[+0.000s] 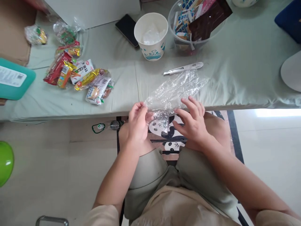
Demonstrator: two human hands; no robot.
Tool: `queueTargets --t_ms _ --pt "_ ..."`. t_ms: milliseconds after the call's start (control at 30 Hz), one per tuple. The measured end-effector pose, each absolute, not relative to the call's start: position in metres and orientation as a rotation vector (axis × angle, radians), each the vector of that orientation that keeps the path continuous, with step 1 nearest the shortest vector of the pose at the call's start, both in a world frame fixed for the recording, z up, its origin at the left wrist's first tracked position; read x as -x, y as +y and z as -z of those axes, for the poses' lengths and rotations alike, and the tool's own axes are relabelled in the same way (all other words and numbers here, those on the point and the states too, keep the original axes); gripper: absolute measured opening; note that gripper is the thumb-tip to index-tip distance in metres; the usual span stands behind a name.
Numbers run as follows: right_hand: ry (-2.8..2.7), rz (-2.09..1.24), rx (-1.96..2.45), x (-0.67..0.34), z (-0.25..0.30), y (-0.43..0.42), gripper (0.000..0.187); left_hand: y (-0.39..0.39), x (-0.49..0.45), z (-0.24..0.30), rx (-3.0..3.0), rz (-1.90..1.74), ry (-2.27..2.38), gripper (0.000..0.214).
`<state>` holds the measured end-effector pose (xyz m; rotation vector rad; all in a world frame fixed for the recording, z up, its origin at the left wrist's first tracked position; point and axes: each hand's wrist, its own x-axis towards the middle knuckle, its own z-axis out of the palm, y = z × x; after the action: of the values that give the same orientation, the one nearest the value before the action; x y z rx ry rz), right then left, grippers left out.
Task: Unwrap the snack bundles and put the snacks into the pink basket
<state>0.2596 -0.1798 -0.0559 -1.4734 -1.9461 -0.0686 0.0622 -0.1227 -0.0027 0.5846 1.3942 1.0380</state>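
Note:
A crumpled clear plastic bag (175,89) lies over the front edge of the pale green cloth-covered surface (235,78) and hangs down toward my lap. My left hand (137,124) pinches the bag's lower left edge, fingers closed on the film. My right hand (194,121) rests at the bag's lower right edge with its fingers spread and loosely curved, touching the plastic. A white utility knife (183,68) lies just beyond the bag.
A pile of snack packets (77,75) lies at the left. A white paper cup (151,34), a black phone (127,28) and a clear tub of packets (195,22) stand at the back. A teal box (14,78) sits far left. A panda mat (169,138) lies below.

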Motion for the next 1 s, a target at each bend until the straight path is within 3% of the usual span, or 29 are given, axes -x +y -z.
queueTargets --t_ms 133,433,500,600,700,800,933,1000 --pt "-1.891 0.09 1.501 -0.252 0.064 -0.185 0.022 -0.154 -0.072 0.0 -0.551 -0.999 1.423 0.016" --pt "-1.598 -0.232 1.302 -0.273 0.046 -0.198 0.013 -0.156 -0.037 0.02 -0.695 -1.029 1.286 0.012" --pt "-1.546 -0.439 1.323 -0.277 0.037 -0.202 0.008 -0.15 -0.028 0.021 -0.891 -0.832 1.191 0.027" --pt "-1.462 -0.67 1.41 -0.282 0.024 -0.207 0.006 -0.139 -0.029 0.018 -1.283 -0.434 1.12 0.067" --pt "-1.366 -0.729 1.38 -0.286 0.02 -0.209 0.005 -0.126 -0.045 0.016 -1.582 -0.318 1.042 0.08" --pt "-1.37 -0.735 1.324 -0.291 0.027 -0.21 0.007 -0.111 -0.065 0.016 -1.681 -0.342 0.93 0.068" --pt "-1.31 -0.67 1.438 -0.303 0.037 -0.212 0.015 -0.099 -0.081 0.017 -1.719 -0.377 0.947 0.017" --pt "-1.245 -0.667 1.483 -0.308 0.04 -0.212 0.022 -0.1 -0.085 0.018 -1.662 -0.395 0.966 0.021"
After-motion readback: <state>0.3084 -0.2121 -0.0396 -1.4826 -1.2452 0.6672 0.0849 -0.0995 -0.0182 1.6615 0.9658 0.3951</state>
